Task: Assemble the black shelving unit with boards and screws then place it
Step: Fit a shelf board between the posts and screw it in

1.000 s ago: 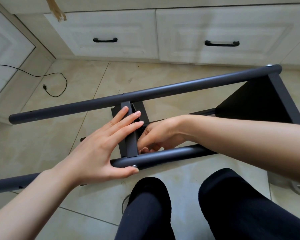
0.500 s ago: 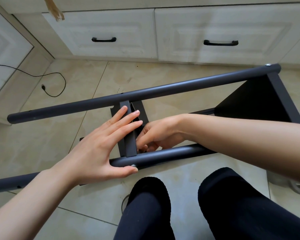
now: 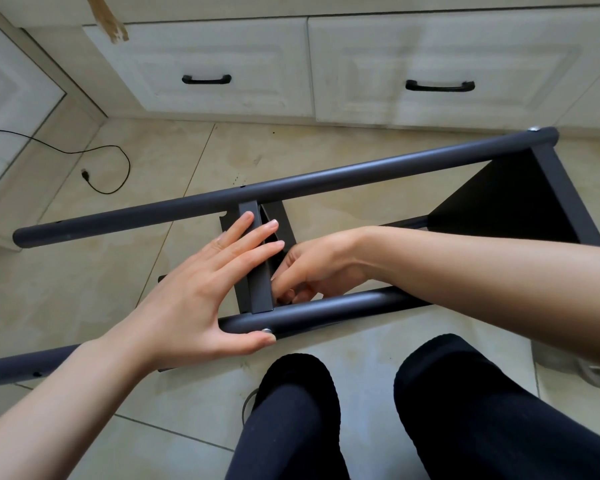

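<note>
The shelf frame (image 3: 291, 188) lies on its side on the tiled floor (image 3: 66, 289), in front of the white drawers (image 3: 430, 64). A middle board (image 3: 258, 289) stands between the frame's two upper tubes. The left hand (image 3: 201, 292) rests flat against that board, fingers straight, thumb under the near tube (image 3: 326, 310) beside a screw (image 3: 266, 330). The right hand (image 3: 312, 268) reaches behind the board, fingers curled; what they hold cannot be told. An end board (image 3: 506, 202) closes the frame's right end. A cable (image 3: 94, 164) lies left of the frame.
</note>
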A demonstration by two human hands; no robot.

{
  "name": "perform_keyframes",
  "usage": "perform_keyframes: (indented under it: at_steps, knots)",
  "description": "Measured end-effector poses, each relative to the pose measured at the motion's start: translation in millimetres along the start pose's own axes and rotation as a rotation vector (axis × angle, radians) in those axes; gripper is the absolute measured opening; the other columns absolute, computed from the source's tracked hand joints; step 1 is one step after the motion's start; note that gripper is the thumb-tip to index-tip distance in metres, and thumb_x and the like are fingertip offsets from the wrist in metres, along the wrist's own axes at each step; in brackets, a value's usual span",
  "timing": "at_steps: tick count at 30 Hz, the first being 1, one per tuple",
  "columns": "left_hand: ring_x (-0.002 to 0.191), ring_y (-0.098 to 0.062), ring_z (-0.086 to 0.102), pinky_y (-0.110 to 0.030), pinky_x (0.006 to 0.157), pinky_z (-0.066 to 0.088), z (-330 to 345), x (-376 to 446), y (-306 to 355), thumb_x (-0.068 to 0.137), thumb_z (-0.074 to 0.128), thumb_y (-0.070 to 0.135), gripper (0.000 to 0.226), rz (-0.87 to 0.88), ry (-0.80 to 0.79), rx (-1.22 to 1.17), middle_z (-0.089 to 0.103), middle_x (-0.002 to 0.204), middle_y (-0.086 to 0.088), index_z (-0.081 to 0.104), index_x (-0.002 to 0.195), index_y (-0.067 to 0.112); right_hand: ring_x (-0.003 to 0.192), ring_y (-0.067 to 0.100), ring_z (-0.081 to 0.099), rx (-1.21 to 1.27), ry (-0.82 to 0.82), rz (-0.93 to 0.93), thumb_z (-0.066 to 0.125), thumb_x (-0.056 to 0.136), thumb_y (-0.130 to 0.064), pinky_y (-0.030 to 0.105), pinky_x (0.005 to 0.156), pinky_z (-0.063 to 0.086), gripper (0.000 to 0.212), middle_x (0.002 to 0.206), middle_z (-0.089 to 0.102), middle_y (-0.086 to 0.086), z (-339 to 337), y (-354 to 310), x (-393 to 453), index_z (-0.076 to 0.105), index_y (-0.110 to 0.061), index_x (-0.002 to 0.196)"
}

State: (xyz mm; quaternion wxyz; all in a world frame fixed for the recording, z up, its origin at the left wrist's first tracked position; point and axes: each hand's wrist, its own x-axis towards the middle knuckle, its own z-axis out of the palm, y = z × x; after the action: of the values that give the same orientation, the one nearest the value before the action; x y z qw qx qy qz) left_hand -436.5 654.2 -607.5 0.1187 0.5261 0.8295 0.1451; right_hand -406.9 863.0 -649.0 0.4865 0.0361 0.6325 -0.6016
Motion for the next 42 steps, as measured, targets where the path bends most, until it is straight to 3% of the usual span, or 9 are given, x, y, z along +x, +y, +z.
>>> perform_keyframes:
  at_steps: [7,10,13,19,23,28,33,38,42]
  knots:
    - [0.154,-0.011,0.005,-0.032,0.122,0.019,-1,2,-2,0.077,0.063,0.069,0.093,-0.001,-0.004,0.003,0.014,0.166,0.017,0.032,0.155,0.027,0.053,0.008,0.047,0.010,0.018,0.032,0.060,0.095,-0.013,0.014,0.050,0.042,0.028,0.059,0.049,-0.004,-6,-2,-7,0.066,-0.013,0.068]
    - [0.155,-0.011,0.005,-0.030,0.122,0.018,-1,1,-2,0.077,0.064,0.068,0.093,0.001,-0.002,0.001,0.014,0.166,0.017,0.032,0.154,0.027,0.058,0.011,0.045,-0.001,0.007,0.014,0.055,0.093,-0.007,0.019,0.060,0.041,0.043,0.058,0.048,-0.003,0,-2,0,0.063,-0.017,0.052]
    - [0.155,-0.012,0.006,-0.026,0.122,0.015,-1,2,-2,0.076,0.064,0.067,0.093,0.005,0.000,-0.006,0.015,0.166,0.016,0.033,0.154,0.026,0.055,0.010,0.043,0.007,-0.009,-0.006,0.052,0.093,-0.005,0.018,0.053,0.040,0.055,0.055,0.048,-0.004,0,-2,1,0.059,-0.020,0.040]
    - [0.154,-0.010,0.004,-0.038,0.120,0.023,-3,3,-1,0.077,0.063,0.069,0.093,-0.008,-0.011,-0.012,0.013,0.166,0.018,0.032,0.155,0.028,0.054,0.006,0.051,0.042,0.005,0.012,0.061,0.095,-0.012,0.014,0.054,0.045,0.018,0.064,0.053,0.000,-7,-3,-6,0.066,-0.010,0.077]
    - [0.154,-0.011,0.005,-0.035,0.121,0.021,-2,2,-2,0.076,0.063,0.069,0.093,0.000,-0.004,-0.009,0.014,0.166,0.017,0.033,0.154,0.027,0.057,0.010,0.047,0.043,0.006,0.006,0.056,0.093,-0.006,0.020,0.063,0.041,0.043,0.058,0.051,-0.002,-2,-1,3,0.065,-0.016,0.052]
    - [0.154,-0.011,0.006,-0.030,0.121,0.019,-2,3,-4,0.076,0.064,0.068,0.093,0.005,0.003,-0.012,0.014,0.166,0.017,0.033,0.154,0.027,0.057,0.011,0.047,0.066,0.001,-0.012,0.056,0.094,-0.005,0.019,0.060,0.042,0.043,0.057,0.051,-0.002,-4,-2,1,0.063,-0.015,0.053]
    - [0.154,-0.010,0.005,-0.034,0.120,0.022,-3,4,-3,0.076,0.063,0.069,0.093,-0.002,-0.002,-0.009,0.014,0.166,0.018,0.033,0.154,0.028,0.053,0.006,0.054,0.041,-0.012,-0.016,0.059,0.096,-0.010,0.014,0.053,0.048,0.024,0.057,0.058,-0.004,-8,-4,-9,0.064,-0.010,0.073]
    - [0.154,-0.011,0.006,-0.034,0.121,0.022,-2,4,-4,0.077,0.063,0.069,0.093,0.002,0.003,-0.012,0.014,0.166,0.018,0.033,0.154,0.028,0.062,0.010,0.052,0.072,-0.001,-0.036,0.054,0.098,-0.006,0.018,0.063,0.047,0.014,0.073,0.054,0.003,-4,-4,-1,0.061,-0.006,0.086]
    - [0.155,-0.012,0.007,-0.042,0.118,0.026,-2,3,-5,0.077,0.064,0.068,0.093,0.004,0.002,-0.024,0.015,0.166,0.016,0.033,0.155,0.028,0.052,0.007,0.047,0.023,0.020,-0.032,0.053,0.096,-0.006,0.017,0.057,0.043,0.031,0.059,0.049,-0.001,0,-2,4,0.058,-0.010,0.066]
